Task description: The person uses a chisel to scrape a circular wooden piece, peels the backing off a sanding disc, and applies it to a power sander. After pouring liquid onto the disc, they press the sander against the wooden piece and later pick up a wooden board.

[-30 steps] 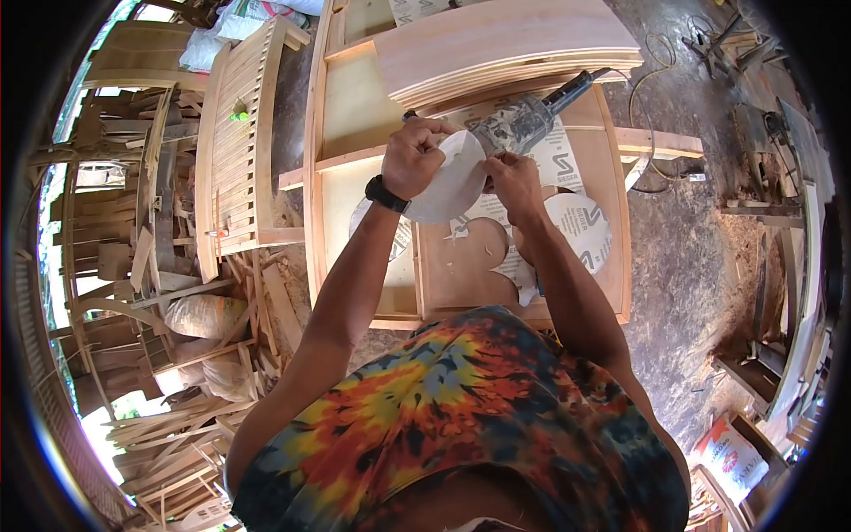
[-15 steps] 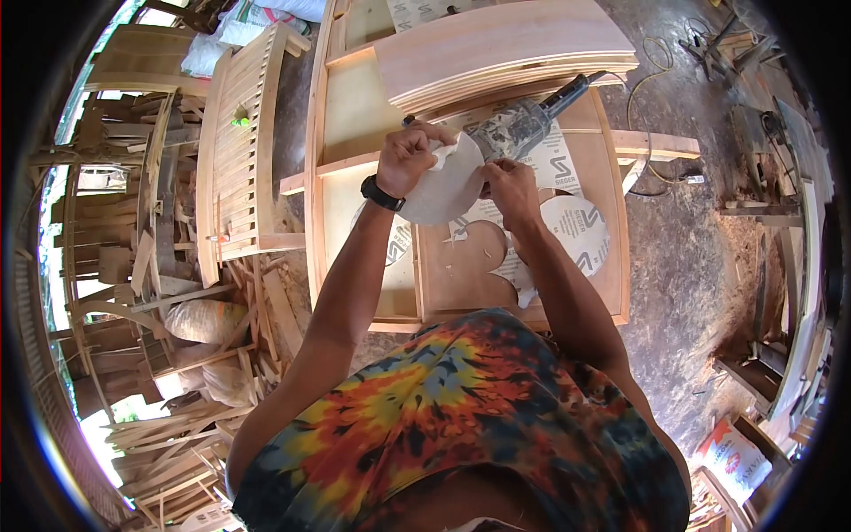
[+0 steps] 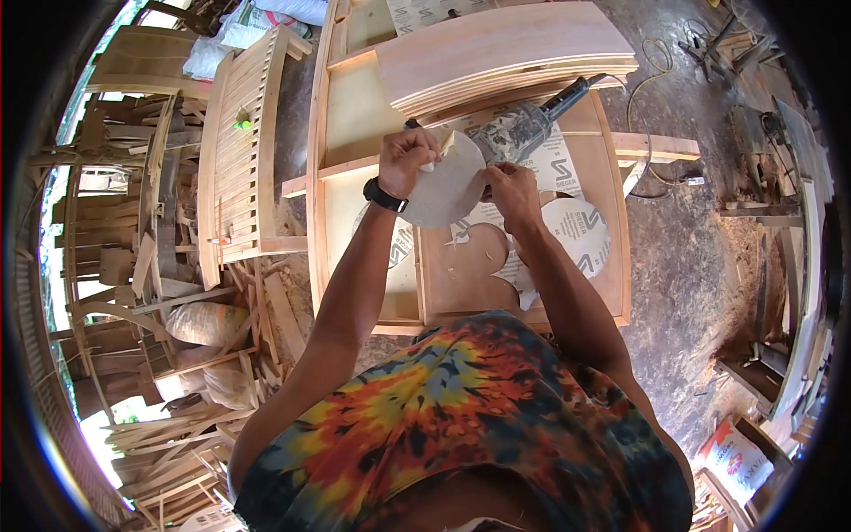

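Observation:
A round pale disc (image 3: 448,191) is between my hands over the wooden frame. My left hand (image 3: 408,160), with a black watch at the wrist, is closed at the disc's upper left, pinching a small whitish piece. At the disc's right edge my right hand (image 3: 511,191) is closed, its fingertips pinching the rim. Just beyond the disc lies a dusty grey power tool (image 3: 514,133), its dark handle pointing to the upper right. Below the hands are printed white sheet pieces (image 3: 576,226) with rounded outlines, resting on a brown panel (image 3: 470,266).
Long curved boards (image 3: 505,49) are stacked across the far part of the wooden frame (image 3: 620,266). A slatted wooden panel (image 3: 239,151) stands at the left, with scrap wood (image 3: 177,443) and sacks (image 3: 208,324) nearer. A cable (image 3: 631,115) runs over the floor at right.
My left hand has shifted slightly left and down, and its fingers are more curled. A tan patch now shows at the disc's upper edge. My right hand stays at the rim.

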Demonstrator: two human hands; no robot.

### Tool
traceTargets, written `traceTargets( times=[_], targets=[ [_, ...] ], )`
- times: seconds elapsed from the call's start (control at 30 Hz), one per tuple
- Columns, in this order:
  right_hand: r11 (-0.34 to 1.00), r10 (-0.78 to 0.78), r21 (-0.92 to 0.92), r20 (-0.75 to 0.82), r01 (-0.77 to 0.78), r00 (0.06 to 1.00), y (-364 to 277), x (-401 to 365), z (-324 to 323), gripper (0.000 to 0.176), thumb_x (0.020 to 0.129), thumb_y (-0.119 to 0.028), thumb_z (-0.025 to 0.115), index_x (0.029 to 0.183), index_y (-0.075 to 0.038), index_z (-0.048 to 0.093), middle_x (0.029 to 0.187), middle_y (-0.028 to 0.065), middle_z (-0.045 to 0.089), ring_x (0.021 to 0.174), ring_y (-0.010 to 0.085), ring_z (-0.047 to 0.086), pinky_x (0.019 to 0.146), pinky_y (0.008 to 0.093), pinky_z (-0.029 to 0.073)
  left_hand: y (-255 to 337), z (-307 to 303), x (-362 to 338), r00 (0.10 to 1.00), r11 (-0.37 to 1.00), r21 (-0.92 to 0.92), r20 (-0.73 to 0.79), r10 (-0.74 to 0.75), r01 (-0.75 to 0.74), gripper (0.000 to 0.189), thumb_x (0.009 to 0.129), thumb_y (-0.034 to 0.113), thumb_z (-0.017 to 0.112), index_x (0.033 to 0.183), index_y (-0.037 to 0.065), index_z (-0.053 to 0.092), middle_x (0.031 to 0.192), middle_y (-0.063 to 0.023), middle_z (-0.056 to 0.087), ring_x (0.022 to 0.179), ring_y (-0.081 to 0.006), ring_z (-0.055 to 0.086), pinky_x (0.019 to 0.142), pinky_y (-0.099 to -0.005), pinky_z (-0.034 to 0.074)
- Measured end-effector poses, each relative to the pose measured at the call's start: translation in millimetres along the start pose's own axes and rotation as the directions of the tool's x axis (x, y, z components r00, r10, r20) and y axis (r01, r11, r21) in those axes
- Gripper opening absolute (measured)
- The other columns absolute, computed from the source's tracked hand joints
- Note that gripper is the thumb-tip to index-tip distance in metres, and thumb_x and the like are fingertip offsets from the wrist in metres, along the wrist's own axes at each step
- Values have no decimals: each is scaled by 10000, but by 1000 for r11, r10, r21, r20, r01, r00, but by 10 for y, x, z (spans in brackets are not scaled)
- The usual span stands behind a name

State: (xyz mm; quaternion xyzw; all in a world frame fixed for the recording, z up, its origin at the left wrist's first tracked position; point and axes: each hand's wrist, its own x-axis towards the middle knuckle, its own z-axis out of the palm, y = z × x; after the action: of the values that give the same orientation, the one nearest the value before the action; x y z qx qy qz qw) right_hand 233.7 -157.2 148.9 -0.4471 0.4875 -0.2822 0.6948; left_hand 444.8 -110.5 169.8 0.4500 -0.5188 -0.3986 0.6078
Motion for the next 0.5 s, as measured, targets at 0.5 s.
traceTargets(
  times=[0.5],
  targets=[
    [999,-1,37,17,0,1000,64,32,-6,306,863,-139,652,996,131,707,841,183,728,704,202,712,637,316,576,132,257,64,958,671,718,-285,40,186,388,871,331,787,771,14,586,676,-95,640,601,-208,619,598,-356,503]
  ],
)
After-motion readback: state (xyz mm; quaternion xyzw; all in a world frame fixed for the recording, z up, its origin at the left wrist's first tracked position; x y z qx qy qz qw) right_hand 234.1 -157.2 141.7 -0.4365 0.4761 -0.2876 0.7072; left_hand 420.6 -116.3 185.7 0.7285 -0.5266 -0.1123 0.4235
